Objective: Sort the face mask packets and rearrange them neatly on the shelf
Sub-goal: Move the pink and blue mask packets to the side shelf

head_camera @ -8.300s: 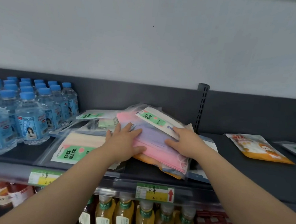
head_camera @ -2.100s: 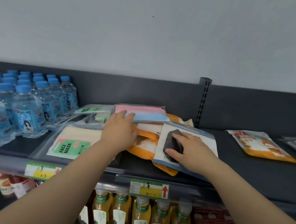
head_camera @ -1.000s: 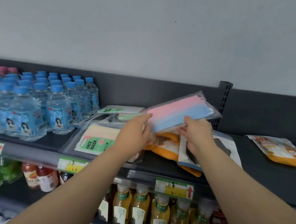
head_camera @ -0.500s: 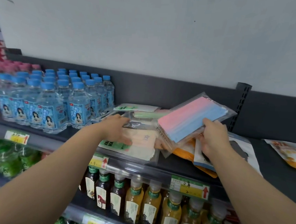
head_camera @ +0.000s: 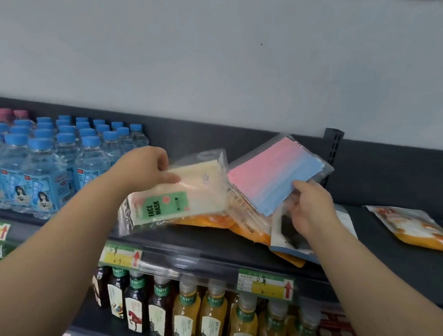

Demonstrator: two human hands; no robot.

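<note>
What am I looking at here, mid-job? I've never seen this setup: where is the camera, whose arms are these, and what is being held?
There is no machine here: the grips are a person's two bare hands. The single picture comes from a camera worn on that person's head, looking forward and down at a shop shelf.

The left hand pinches a cream packet labelled FACE MASK and holds it at a tilt. The right hand holds a pink-and-blue packet, tilted in the air.

Under them on the shelf is a loose pile of orange packets, with a white packet showing a dark mask. Another orange packet lies apart on the right. Water bottles stand on the left, and drink bottles fill the shelf below.
</note>
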